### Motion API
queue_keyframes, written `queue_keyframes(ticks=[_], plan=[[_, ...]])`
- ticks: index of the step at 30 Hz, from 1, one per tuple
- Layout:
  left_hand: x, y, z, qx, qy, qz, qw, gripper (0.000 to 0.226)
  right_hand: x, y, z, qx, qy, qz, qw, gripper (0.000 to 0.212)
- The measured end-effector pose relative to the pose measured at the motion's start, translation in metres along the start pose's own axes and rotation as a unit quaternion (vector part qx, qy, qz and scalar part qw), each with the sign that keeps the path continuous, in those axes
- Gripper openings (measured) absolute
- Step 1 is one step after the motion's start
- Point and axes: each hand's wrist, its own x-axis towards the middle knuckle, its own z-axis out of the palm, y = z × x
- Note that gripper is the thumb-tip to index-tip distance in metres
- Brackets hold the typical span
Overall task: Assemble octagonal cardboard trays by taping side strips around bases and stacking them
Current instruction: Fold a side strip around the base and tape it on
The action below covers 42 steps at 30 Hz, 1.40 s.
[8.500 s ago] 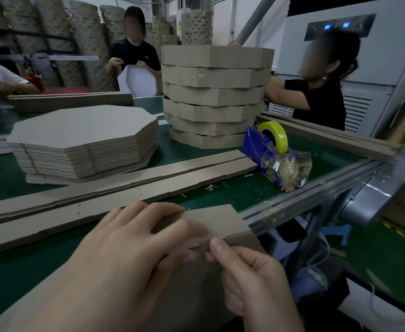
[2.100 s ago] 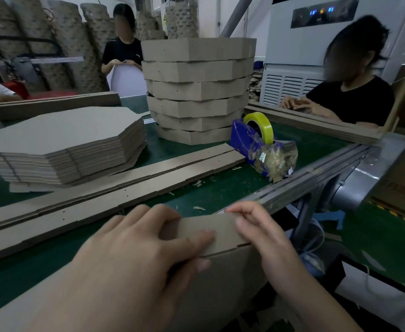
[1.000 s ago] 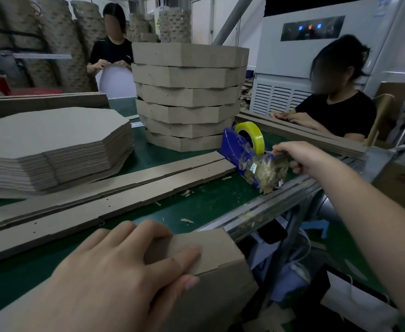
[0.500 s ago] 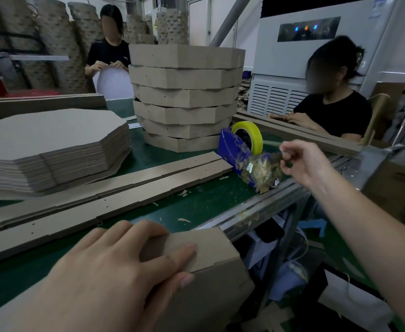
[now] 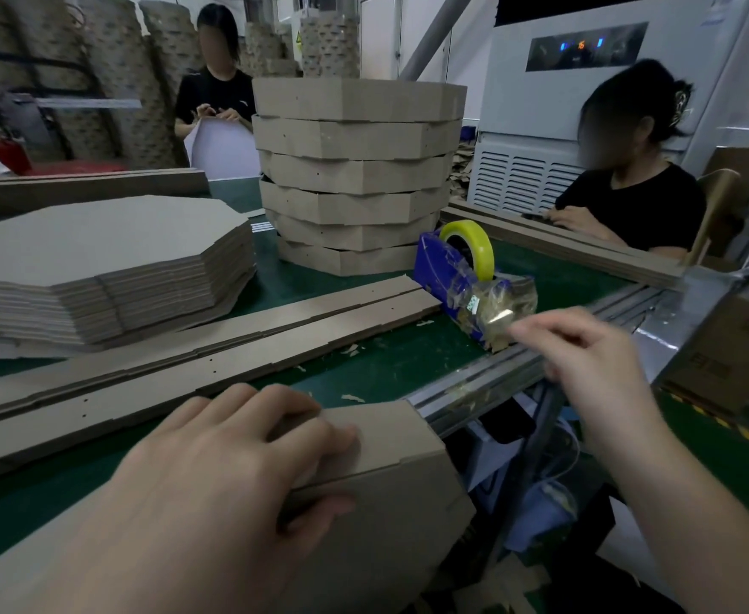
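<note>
Tray (image 5: 386, 525): tilted, nearer me than dispenser (image 5: 443, 272), seam up for taping.
Left hand (image 5: 231, 471): flat, fingers spread, pinning strip (image 5: 390, 436) closed.
Right hand (image 5: 594, 361): bunched at dispenser's front, probably fetching tape (image 5: 481, 245); blur hides any grip.
Count: six stacked trays (image 5: 355, 179) behind dispenser, two loose strips (image 5: 231, 347) left, one base pile (image 5: 98, 241).

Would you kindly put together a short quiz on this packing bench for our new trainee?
1. True or false: the left hand rests on the unfinished tray.
2. The tape roll is: A red, B yellow, C black.
3. Fill in: the right hand is right beside the ____.
Key: 1 true; 2 B; 3 tape dispenser.
</note>
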Motion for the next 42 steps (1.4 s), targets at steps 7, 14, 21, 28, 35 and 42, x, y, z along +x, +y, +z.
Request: queue_keyframes(ticks=[7,14,21,28,35,42], plan=[[-0.001,0.001,-0.004,0.009,-0.009,-0.009,1.0,0.034,-0.118,-0.036,0.064,0.31,-0.153,0.164,0.924,0.03],[-0.006,0.003,-0.007,0.018,-0.003,-0.006,1.0,0.036,-0.125,-0.042,0.083,0.349,-0.101,0.255,0.896,0.037],[-0.008,-0.001,-0.01,0.029,-0.025,0.028,0.999,0.037,-0.123,-0.036,0.075,0.309,-0.182,0.263,0.895,0.039],[-0.01,-0.001,-0.016,-0.011,-0.038,-0.018,0.999,0.037,-0.113,-0.031,0.064,0.256,-0.319,0.248,0.878,0.044],[-0.004,0.022,-0.004,0.045,0.028,-0.126,0.991,0.035,-0.111,-0.029,0.066,0.185,-0.368,0.228,0.882,0.03],[-0.009,0.007,-0.001,0.022,0.067,-0.114,0.991,0.028,-0.077,-0.008,0.043,0.161,-0.206,0.144,0.954,0.045]])
